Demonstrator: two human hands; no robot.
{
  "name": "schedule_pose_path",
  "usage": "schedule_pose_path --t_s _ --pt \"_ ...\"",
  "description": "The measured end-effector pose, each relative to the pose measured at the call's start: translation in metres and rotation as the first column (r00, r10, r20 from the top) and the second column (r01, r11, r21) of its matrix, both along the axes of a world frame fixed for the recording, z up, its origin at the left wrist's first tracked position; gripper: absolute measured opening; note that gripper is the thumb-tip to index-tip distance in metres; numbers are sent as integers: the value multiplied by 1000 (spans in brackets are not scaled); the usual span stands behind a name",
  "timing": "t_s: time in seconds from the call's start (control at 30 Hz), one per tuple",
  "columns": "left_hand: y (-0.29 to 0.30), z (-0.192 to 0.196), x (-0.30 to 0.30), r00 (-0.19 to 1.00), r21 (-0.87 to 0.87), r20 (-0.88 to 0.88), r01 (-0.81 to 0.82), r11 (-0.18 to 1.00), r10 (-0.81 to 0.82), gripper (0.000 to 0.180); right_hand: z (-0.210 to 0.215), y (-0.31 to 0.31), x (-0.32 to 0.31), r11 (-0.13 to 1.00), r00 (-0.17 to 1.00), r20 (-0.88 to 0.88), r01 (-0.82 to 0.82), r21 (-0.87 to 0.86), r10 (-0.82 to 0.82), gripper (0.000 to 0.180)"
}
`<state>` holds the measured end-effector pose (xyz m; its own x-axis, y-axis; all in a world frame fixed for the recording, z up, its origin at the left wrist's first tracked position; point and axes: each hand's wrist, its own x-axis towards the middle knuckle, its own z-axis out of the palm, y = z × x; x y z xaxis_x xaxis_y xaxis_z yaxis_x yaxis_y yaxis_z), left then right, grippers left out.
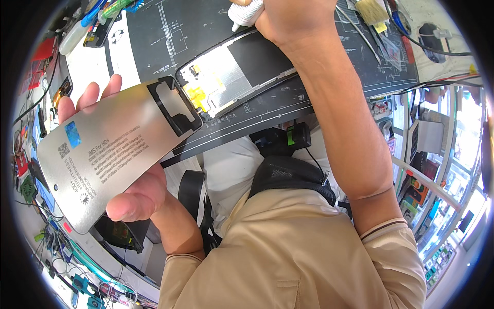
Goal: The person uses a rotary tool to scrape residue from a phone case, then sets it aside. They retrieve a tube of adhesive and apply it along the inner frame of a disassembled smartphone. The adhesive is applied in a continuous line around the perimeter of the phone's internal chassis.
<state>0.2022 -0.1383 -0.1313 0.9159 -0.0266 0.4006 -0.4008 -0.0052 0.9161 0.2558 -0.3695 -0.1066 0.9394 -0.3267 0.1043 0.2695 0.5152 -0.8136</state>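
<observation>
My left hand (146, 190) holds up a phone display panel (113, 139) by its edges, thumb on the near side and fingertips at the far side. Its silver back, with printing and a small blue sticker, faces up. The panel's right end meets the end of an open phone frame (262, 59), which lies on the work mat and shows yellow flex parts and a dark battery area. Above that frame's far edge, my right hand (288, 20) is closed around a white nozzle bottle (246, 14), tip pointing down. The top of this hand is cut off by the picture's edge.
The black work mat (200, 23) has white line drawings. A brush (371, 11), a thin metal tool (359, 33) and cables lie at the far right. A blue-and-white pen-like tool (77, 36) is at the far left. Glass shelves (437, 170) stand right; cluttered tools lie left.
</observation>
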Motion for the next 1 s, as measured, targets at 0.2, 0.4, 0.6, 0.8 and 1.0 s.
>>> schedule_pose_path --t_s 0.2,0.4,0.6,0.8,1.0 --pt "-1 -3 1 998 -56 37 49 997 -47 122 8 -30 -15 821 977 151 -211 530 153 44" --pt "-3 -3 -2 999 -147 -17 41 988 -43 127 5 -62 -66 650 986 163 -139 747 24 38" --pt "0 -8 -4 995 -200 -57 64 978 -77 129 -7 -63 -55 615 975 205 -112 781 -82 38" --pt "4 -12 -2 989 -122 -11 142 982 -145 116 3 -47 -42 665 983 181 -120 737 -24 36" --pt "0 -9 -6 991 -219 -75 90 972 -108 127 9 -24 -70 861 996 62 -86 501 63 39"
